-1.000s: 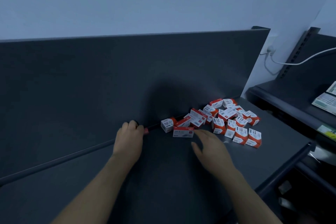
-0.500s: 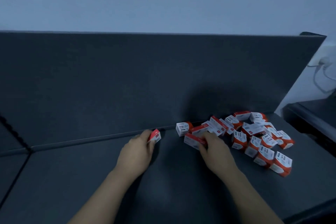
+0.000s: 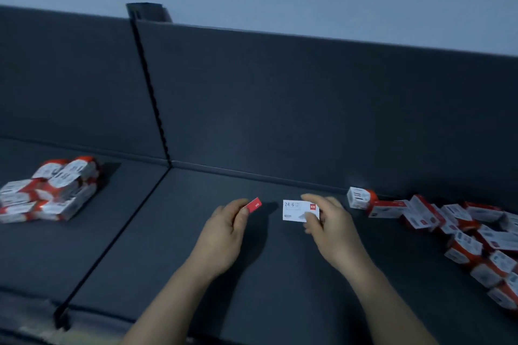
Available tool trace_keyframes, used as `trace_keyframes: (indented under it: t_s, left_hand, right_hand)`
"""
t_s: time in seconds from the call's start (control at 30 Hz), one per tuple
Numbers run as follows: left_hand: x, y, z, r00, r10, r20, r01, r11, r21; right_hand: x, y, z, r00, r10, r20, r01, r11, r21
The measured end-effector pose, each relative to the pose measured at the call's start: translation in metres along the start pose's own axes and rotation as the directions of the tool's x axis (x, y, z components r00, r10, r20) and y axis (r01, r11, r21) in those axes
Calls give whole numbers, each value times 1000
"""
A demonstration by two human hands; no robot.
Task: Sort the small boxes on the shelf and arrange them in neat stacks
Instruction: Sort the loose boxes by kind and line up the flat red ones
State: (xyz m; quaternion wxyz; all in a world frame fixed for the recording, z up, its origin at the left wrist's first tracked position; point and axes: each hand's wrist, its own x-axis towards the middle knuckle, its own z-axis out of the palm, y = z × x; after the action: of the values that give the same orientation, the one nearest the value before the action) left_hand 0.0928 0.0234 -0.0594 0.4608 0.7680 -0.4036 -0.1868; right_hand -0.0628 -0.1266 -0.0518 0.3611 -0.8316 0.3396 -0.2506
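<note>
My left hand [image 3: 224, 235] grips a small red-and-white box [image 3: 253, 205] by its end, only the red tip showing past my fingers. To its right, my right hand [image 3: 329, 228] pinches another small box [image 3: 297, 209], its white printed face turned toward me. Both boxes are held just above the dark shelf [image 3: 266, 288], a little apart from each other. A loose pile of several small boxes [image 3: 459, 230] lies at the right. A group of stacked small boxes [image 3: 53, 189] sits on the left shelf section.
A dark back panel [image 3: 308, 109] rises behind the shelf. A slotted upright [image 3: 150, 84] and a seam [image 3: 117, 235] divide the left section from the one under my hands. The shelf's front edge [image 3: 92, 314] runs along the bottom left.
The view has swung left, bringing the stacked boxes into sight. My right hand has lifted a box from the pile and carried it left, toward the box in my left hand.
</note>
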Motion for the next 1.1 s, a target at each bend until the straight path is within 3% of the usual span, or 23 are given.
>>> trace_keyframes:
  t_s: [0.3, 0.57, 0.83, 1.1]
  left_hand:
    - [-30, -40, -92, 961, -23, -274, 36, 998, 45]
    - [-72, -90, -230, 887, -56, -458, 152, 973, 175]
    - [-110, -149, -373, 825, -113, -553, 289, 926, 242]
    - [-122, -208, -460, 768, -187, -613, 396, 890, 224]
  right_hand:
    - [17, -81, 77, 983, -138, 124, 134, 990, 46]
    - [18, -194, 195, 946, -276, 172, 262, 960, 101]
    - [10, -303, 317, 901, -384, 201, 358, 921, 152]
    - [20, -364, 407, 862, -415, 293, 406, 909, 92]
